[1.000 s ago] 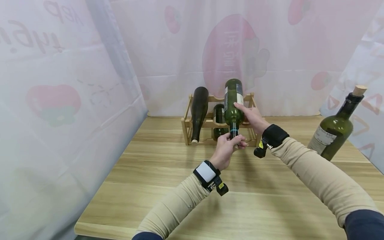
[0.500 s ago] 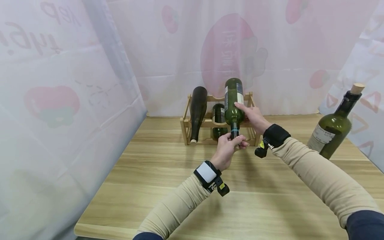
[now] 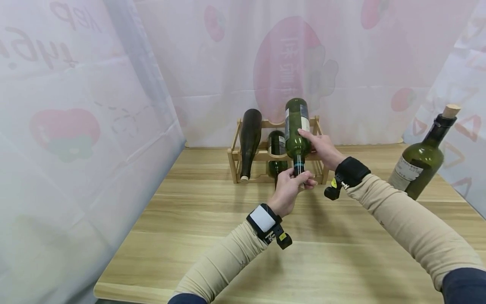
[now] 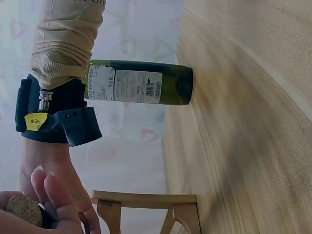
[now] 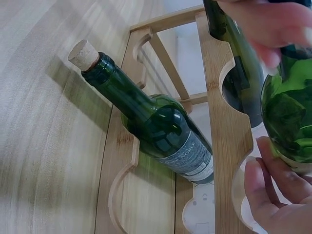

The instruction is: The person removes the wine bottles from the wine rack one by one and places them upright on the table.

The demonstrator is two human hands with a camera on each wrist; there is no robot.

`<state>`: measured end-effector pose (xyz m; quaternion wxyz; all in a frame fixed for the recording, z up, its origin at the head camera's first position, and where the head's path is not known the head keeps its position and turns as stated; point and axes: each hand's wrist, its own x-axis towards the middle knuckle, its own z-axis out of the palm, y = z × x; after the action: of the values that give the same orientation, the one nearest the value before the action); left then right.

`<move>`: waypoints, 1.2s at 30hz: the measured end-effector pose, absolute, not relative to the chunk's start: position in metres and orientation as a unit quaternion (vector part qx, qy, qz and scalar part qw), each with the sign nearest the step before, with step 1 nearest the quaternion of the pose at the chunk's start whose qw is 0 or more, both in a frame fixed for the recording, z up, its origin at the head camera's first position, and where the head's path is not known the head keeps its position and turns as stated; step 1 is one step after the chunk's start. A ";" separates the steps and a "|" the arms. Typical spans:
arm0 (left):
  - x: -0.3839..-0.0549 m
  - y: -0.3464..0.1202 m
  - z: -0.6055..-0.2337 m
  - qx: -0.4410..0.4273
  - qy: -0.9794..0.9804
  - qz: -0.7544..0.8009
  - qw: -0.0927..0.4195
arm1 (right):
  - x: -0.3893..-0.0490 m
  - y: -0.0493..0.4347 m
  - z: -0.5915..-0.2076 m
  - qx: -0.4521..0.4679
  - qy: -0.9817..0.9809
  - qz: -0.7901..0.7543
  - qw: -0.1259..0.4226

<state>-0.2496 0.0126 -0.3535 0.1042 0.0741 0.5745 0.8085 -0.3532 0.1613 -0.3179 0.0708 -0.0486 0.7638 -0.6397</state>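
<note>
A green wine bottle (image 3: pixel 297 137) with a pale label lies tilted over the right part of the wooden rack's upper level, neck toward me. My left hand (image 3: pixel 289 191) grips its neck; the cork (image 4: pixel 24 210) shows between the fingers in the left wrist view. My right hand (image 3: pixel 324 150) holds the body from the right side, thumb on top. Whether the bottle touches the rack (image 3: pixel 262 157) is hard to tell. On the upper left of the rack rests a dark bottle (image 3: pixel 250 139). A corked green bottle (image 5: pixel 165 126) lies in the lower level.
Another corked green bottle (image 3: pixel 419 166) stands upright on the wooden table (image 3: pixel 182 236) at the right, beyond my right forearm. Pale printed curtains (image 3: pixel 212 76) hang behind the rack and along both sides.
The held bottle has shifted slightly right relative to the rack, both hands moving with it. More of the lower bottle's neck shows. Both grips look the same.
</note>
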 end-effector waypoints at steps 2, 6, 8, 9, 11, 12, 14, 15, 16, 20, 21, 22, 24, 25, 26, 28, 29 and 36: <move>-0.249 0.014 -0.353 0.074 0.575 0.808 0.104 | -0.353 0.162 -0.317 -0.044 0.762 -0.642 0.068; -0.249 0.016 -0.352 0.073 0.574 0.808 0.106 | -0.352 0.165 -0.317 -0.041 0.764 -0.641 0.064; -0.248 0.017 -0.352 0.071 0.573 0.809 0.108 | -0.351 0.167 -0.318 -0.043 0.769 -0.634 0.067; -0.248 0.018 -0.352 0.071 0.573 0.809 0.109 | -0.350 0.168 -0.318 -0.045 0.772 -0.630 0.068; -0.247 0.019 -0.353 0.071 0.572 0.810 0.111 | -0.348 0.169 -0.318 -0.048 0.778 -0.622 0.068; -0.247 0.020 -0.353 0.071 0.572 0.809 0.112 | -0.348 0.170 -0.317 -0.049 0.780 -0.620 0.069; -0.246 0.021 -0.354 0.073 0.572 0.809 0.112 | -0.347 0.172 -0.317 -0.054 0.780 -0.619 0.070; -0.246 0.022 -0.354 0.073 0.573 0.809 0.112 | -0.346 0.173 -0.317 -0.054 0.780 -0.620 0.068; -0.246 0.023 -0.354 0.074 0.573 0.808 0.113 | -0.346 0.173 -0.317 -0.054 0.779 -0.622 0.067; -0.246 0.025 -0.353 0.077 0.575 0.807 0.113 | -0.345 0.176 -0.315 -0.050 0.773 -0.629 0.063; -0.246 0.026 -0.353 0.077 0.575 0.807 0.113 | -0.345 0.177 -0.315 -0.047 0.773 -0.630 0.061; -0.246 0.026 -0.352 0.077 0.574 0.807 0.112 | -0.345 0.177 -0.315 -0.046 0.772 -0.631 0.061; -0.245 0.027 -0.352 0.076 0.574 0.808 0.111 | -0.345 0.178 -0.315 -0.044 0.774 -0.629 0.060; -0.245 0.028 -0.352 0.076 0.573 0.808 0.111 | -0.344 0.178 -0.315 -0.044 0.774 -0.629 0.062; -0.245 0.028 -0.352 0.076 0.571 0.810 0.111 | -0.344 0.179 -0.315 -0.045 0.773 -0.629 0.063; -0.244 0.029 -0.352 0.076 0.569 0.811 0.113 | -0.344 0.179 -0.316 -0.045 0.773 -0.629 0.065; -0.244 0.029 -0.352 0.076 0.569 0.811 0.114 | -0.344 0.180 -0.316 -0.045 0.774 -0.629 0.065; -0.243 0.034 -0.352 0.085 0.560 0.817 0.113 | -0.343 0.183 -0.315 -0.045 0.766 -0.638 0.063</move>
<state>-0.2432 0.0341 -0.3523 0.1135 0.0849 0.5596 0.8166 -0.3425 0.1828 -0.3149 0.0632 -0.0446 0.7658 -0.6384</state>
